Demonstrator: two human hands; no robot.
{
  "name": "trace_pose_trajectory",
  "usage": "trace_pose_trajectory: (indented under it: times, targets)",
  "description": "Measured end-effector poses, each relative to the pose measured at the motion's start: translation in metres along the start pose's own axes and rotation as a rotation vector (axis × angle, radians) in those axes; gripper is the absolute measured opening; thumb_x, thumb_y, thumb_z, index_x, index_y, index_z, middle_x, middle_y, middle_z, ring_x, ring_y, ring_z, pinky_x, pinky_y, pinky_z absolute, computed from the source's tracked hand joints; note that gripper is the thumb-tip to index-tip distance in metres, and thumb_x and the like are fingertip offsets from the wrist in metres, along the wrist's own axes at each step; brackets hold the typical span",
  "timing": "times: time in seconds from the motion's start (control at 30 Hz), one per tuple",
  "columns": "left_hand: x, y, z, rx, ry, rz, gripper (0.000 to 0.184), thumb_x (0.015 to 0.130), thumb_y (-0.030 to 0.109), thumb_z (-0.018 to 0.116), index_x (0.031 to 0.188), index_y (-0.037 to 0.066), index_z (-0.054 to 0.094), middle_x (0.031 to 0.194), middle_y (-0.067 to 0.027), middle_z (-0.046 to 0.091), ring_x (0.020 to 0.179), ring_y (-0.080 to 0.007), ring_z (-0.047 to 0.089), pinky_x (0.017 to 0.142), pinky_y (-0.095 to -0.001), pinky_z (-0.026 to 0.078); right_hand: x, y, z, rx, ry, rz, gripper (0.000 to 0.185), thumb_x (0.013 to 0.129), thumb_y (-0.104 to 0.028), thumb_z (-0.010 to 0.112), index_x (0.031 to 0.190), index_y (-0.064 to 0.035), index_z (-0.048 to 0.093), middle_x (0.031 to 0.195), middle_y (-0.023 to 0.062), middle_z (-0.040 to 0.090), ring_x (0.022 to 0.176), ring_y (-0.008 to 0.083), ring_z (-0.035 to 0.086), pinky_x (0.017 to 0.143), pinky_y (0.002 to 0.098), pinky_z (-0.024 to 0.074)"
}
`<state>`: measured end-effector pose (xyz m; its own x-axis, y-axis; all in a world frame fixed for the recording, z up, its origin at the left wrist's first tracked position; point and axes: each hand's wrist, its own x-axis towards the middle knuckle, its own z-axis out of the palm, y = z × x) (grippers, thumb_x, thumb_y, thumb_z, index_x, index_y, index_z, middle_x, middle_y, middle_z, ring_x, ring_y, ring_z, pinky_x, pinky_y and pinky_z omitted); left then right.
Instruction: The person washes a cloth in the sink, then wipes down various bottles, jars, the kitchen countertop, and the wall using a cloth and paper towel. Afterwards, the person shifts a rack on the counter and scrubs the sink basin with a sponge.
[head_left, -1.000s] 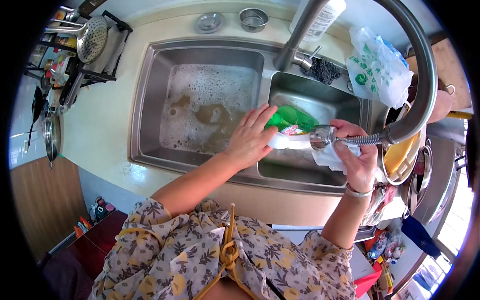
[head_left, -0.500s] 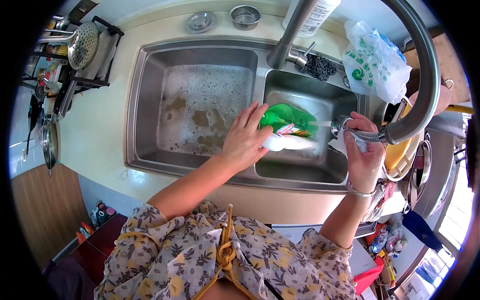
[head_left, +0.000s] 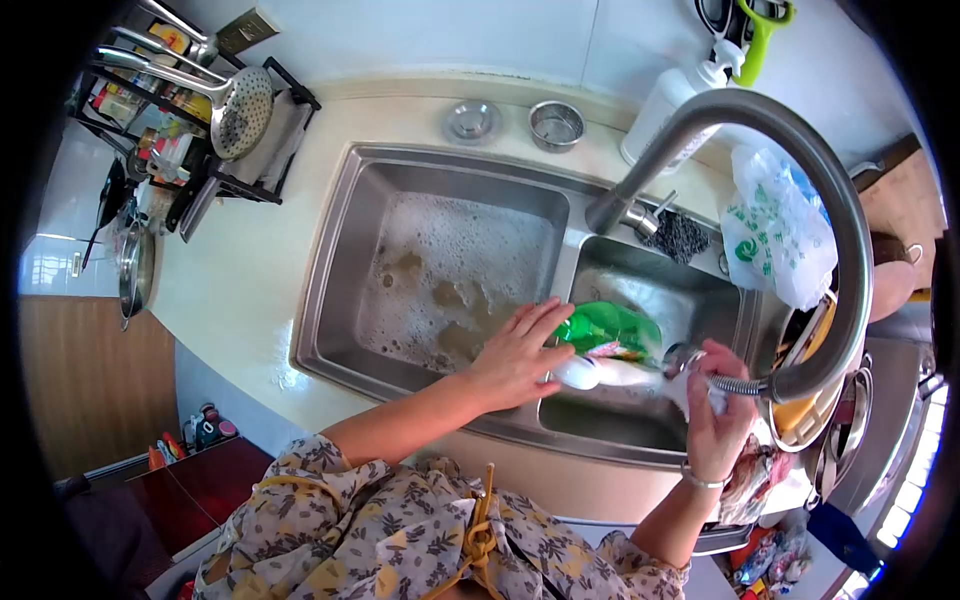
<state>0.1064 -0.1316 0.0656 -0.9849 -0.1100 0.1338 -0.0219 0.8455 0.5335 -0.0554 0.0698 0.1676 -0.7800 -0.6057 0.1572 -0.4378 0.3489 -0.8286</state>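
My left hand (head_left: pixel 522 355) is closed at the cap end of a green dish soap bottle (head_left: pixel 622 330) and a white bottle (head_left: pixel 622 374). Both lie side by side, tilted over the small right sink basin (head_left: pixel 600 417). In my right hand (head_left: pixel 722 410) are the pull-out faucet sprayer (head_left: pixel 682 358) and a white cloth (head_left: pixel 680 390) bunched against it. The sprayer points at the bottom ends of the bottles, almost touching them. My fingers hide part of the caps and of the sprayer's handle.
Cloudy, foamy water fills the bottom of the large left basin (head_left: pixel 470 240). The faucet arm (head_left: pixel 850 200) arches over the right side. Behind the sink are a strainer cup (head_left: pixel 557 125), a dark scrubber (head_left: pixel 678 237) and a plastic bag (head_left: pixel 775 230). A utensil rack (head_left: pixel 240 185) stands left.
The camera view has shifted, so the sink sits lower and farther right. My right hand has brought the sprayer closer to the bottles. My left hand keeps its hold.
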Motion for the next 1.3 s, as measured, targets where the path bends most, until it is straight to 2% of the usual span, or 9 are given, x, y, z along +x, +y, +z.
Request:
trace_pose_trajectory:
  times: [0.17, 0.3, 0.4, 0.47, 0.67, 0.77, 0.87, 0.97, 1.3]
  targets:
    - [0.021, -0.038, -0.026, -0.067, 0.198, 0.088, 0.055, 0.079, 0.033, 0.071, 0.123, 0.006, 0.05, 0.138, -0.0216, 0.04, 0.129, -0.0381, 0.039, 0.106, -0.0501, 0.032, 0.006, 0.002, 0.012, 0.273, 0.015, 0.121, 0.016, 0.08, -0.005, 0.066, 0.093, 0.0018, 0.06, 0.111, 0.0179, 0.061, 0.106, 0.0246, 0.056, 0.096, 0.0373, 0.0396]
    - [0.083, -0.114, -0.065, 0.249, 0.566, -0.176, 0.062, 0.081, 0.022, 0.067, 0.133, 0.002, 0.04, 0.138, -0.0221, 0.04, 0.126, -0.04, 0.041, 0.105, -0.0502, 0.034, 0.011, 0.008, 0.02, 0.289, 0.113, 0.049, 0.02, 0.081, -0.008, 0.067, 0.096, 0.0025, 0.059, 0.113, 0.0197, 0.059, 0.107, 0.0258, 0.055, 0.097, 0.0375, 0.039]
    - [0.105, -0.165, -0.082, 0.507, 0.548, -0.328, 0.062, 0.076, 0.015, 0.067, 0.133, 0.006, 0.043, 0.137, -0.0188, 0.042, 0.123, -0.0406, 0.042, 0.104, -0.0482, 0.035, 0.01, 0.008, 0.022, 0.307, 0.087, 0.05, 0.02, 0.081, -0.009, 0.067, 0.095, 0.0025, 0.059, 0.113, 0.0193, 0.059, 0.106, 0.0248, 0.055, 0.096, 0.0365, 0.0394]
    - [0.103, -0.188, -0.08, 0.587, 0.306, -0.376, 0.054, 0.076, 0.008, 0.064, 0.128, 0.01, 0.049, 0.135, -0.0162, 0.044, 0.122, -0.0423, 0.043, 0.101, -0.0456, 0.038, 0.009, 0.007, 0.022, 0.301, 0.103, 0.062, 0.02, 0.081, -0.008, 0.067, 0.095, 0.0024, 0.059, 0.113, 0.0188, 0.059, 0.105, 0.0242, 0.055, 0.095, 0.0358, 0.0397]
    - [0.081, -0.183, -0.084, 0.469, 0.242, -0.31, 0.038, 0.079, 0.0, 0.057, 0.116, 0.01, 0.056, 0.129, -0.0117, 0.048, 0.118, -0.0334, 0.048, 0.093, -0.042, 0.046, 0.004, 0.015, 0.017, 0.219, 0.138, 0.037, 0.02, 0.082, -0.009, 0.068, 0.097, 0.0015, 0.06, 0.114, 0.0177, 0.059, 0.103, 0.0228, 0.055, 0.094, 0.0354, 0.04]
    - [0.081, -0.187, -0.086, 0.746, 0.397, -0.11, 0.037, 0.078, 0.001, 0.058, 0.115, 0.007, 0.055, 0.124, -0.0107, 0.052, 0.111, -0.0291, 0.053, 0.086, -0.0407, 0.051, 0.003, 0.011, 0.018, 0.221, 0.142, 0.05, 0.019, 0.081, -0.009, 0.068, 0.097, 0.0007, 0.06, 0.114, 0.0176, 0.059, 0.103, 0.0231, 0.055, 0.094, 0.0364, 0.0403]
    - [0.092, -0.199, -0.086, 0.692, 0.408, -0.071, 0.037, 0.077, 0.002, 0.058, 0.113, 0.004, 0.053, 0.113, -0.0093, 0.056, 0.102, -0.0281, 0.057, 0.077, -0.0399, 0.053, 0.004, 0.005, 0.015, 0.203, 0.102, 0.07, 0.017, 0.08, -0.006, 0.067, 0.094, 0.0004, 0.06, 0.112, 0.0166, 0.06, 0.102, 0.0231, 0.056, 0.091, 0.0355, 0.0417]
    - [0.099, -0.201, -0.094, 0.686, 0.244, -0.177, 0.038, 0.077, 0.003, 0.058, 0.114, 0.006, 0.051, 0.104, -0.0072, 0.059, 0.094, -0.0263, 0.061, 0.071, -0.0399, 0.054, -0.002, 0.005, 0.0, 0.08, 0.036, 0.097, 0.016, 0.078, -0.004, 0.066, 0.093, 0.0002, 0.061, 0.11, 0.0168, 0.061, 0.102, 0.0236, 0.057, 0.09, 0.0352, 0.042]
    - [0.1, -0.197, -0.1, 0.854, 0.259, -0.12, 0.019, 0.074, 0.006, 0.061, 0.092, 0.01, 0.06, 0.085, -0.0048, 0.058, 0.077, -0.0214, 0.063, 0.064, -0.0369, 0.049, 0.003, 0.005, 0.015, 0.217, 0.089, 0.095, 0.018, 0.078, -0.004, 0.065, 0.095, 0.0008, 0.06, 0.111, 0.0172, 0.06, 0.103, 0.0232, 0.056, 0.093, 0.0351, 0.0408]
